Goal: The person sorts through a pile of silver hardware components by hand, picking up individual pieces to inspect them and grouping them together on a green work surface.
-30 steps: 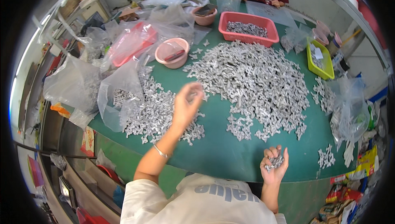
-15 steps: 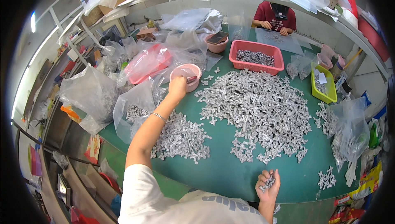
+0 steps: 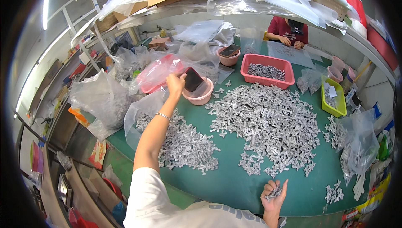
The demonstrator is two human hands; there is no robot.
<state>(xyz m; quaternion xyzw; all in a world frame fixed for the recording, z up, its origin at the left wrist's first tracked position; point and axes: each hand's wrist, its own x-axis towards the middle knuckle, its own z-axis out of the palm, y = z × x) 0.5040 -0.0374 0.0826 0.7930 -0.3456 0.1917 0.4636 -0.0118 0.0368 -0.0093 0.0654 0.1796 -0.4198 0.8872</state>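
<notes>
My left hand grips a dark smartphone by its edge, tilted up over a round pink bowl. Some clear plastic shows inside the bowl behind the phone. At the front edge of the green table, my right hand is curled palm up around several small grey metal parts, thumb sticking out. Beyond it spreads a large heap of the same metal parts. A smaller heap lies beside my left forearm, partly hidden by it.
A pink rectangular basin of parts stands behind the big heap. To its right is a yellow-green basket. Clear plastic bags crowd the left side. Another phone rests on a second pink bowl. A co-worker sits across the table.
My left hand has lifted the phone up and left from the pink bowl, turning its dark face into view. My right hand stays round the metal parts, its thumb now farther out. The view has tilted slightly.
</notes>
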